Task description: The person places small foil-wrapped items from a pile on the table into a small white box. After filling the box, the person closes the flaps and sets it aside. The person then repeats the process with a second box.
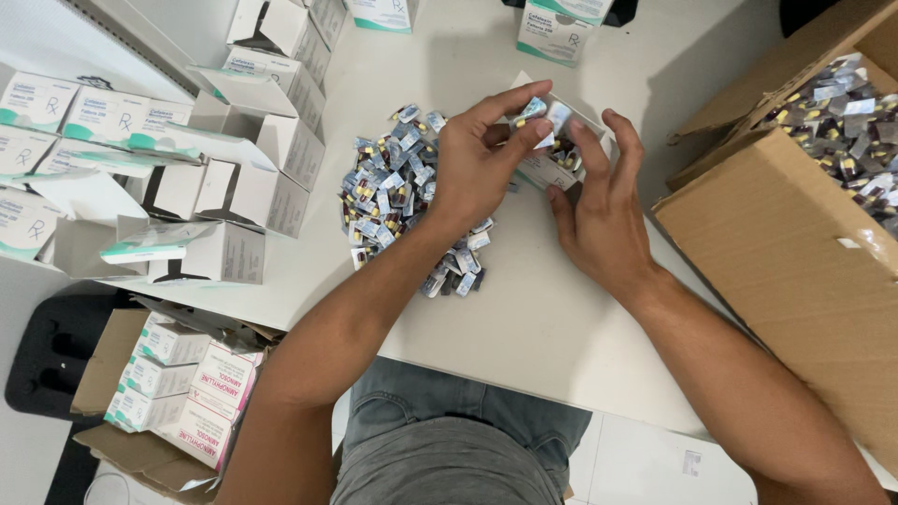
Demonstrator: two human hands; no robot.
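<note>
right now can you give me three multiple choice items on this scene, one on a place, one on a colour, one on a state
1. Where does the loose heap of silver capsule blister strips lie?
A. on the white table, under the left hand
B. on the floor
C. on the black chair

2. What colour is the big corrugated carton at the right?
A. white
B. brown
C. green

3. How is the small white box between the hands?
A. taped shut
C. crushed flat
B. open, with strips in it

Answers: 1 A, the heap rests on the white table beneath the left hand. 2 B, plain brown cardboard. 3 B, its flap is up while the left hand and right hand push strips in.
</note>
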